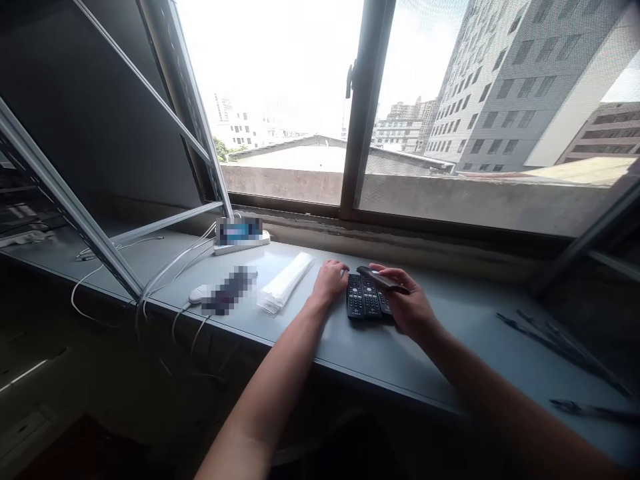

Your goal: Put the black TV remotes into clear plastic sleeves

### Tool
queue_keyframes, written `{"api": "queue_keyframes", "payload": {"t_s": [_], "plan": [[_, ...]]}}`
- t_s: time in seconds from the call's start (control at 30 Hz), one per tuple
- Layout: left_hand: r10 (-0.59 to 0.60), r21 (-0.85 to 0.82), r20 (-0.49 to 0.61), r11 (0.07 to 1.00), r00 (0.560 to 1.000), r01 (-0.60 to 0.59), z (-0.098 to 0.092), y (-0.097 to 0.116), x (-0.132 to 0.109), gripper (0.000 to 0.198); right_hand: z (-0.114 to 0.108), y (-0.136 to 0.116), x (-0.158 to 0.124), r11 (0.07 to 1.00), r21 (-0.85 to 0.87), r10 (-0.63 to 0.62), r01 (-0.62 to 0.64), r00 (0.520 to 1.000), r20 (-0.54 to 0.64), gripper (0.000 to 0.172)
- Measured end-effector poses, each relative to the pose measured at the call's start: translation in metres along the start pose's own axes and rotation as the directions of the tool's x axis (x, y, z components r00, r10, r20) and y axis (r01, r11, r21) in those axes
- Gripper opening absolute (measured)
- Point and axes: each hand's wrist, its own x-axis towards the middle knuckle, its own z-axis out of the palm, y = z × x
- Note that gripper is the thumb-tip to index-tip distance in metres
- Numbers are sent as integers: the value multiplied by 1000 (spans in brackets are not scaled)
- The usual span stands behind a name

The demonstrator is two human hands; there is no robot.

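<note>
Several black remote controls [355,300] lie side by side on the light table, buttons facing up. Another dark remote control [383,279] is raised and tilted over their far part, with my right hand [413,308] closed around it. Just left of the row, my left hand [330,281] rests on the table, fingers curled at the edge of the leftmost remote. Whatever those fingers hold, if anything, is too small to make out. The rightmost remote on the table is partly hidden by my right hand.
Clear plastic sleeves [286,283] lie in a stack left of my left hand. Farther left are a blurred dark item [230,291], white cables [173,267] and a white power strip [243,245]. Metal frame posts [70,200] stand at left. Dark thin rods [555,343] lie at right.
</note>
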Motion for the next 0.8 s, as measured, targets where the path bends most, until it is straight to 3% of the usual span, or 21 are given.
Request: {"api": "queue_keyframes", "payload": {"t_s": [0.3, 0.47, 0.63, 0.8], "plan": [[11, 7, 7, 1000, 1000, -11, 1, -1, 1, 25, -9, -6, 7, 993, -113, -43, 26, 988, -146, 46], [16, 10, 16, 1000, 1000, -16, 2, 0, 1, 24, -21, -4, 12, 970, -224, 63, -98, 985, -159, 74], [34, 14, 8, 999, 999, -34, 2, 2, 3, 24, -32, 5, 22, 943, -316, 59, -101, 988, -139, 52], [71, -38, 41, 997, 997, -69, 0, 7, 2, 29, -56, -4, 34, 844, -527, 18, -93, 989, -146, 53]]}}
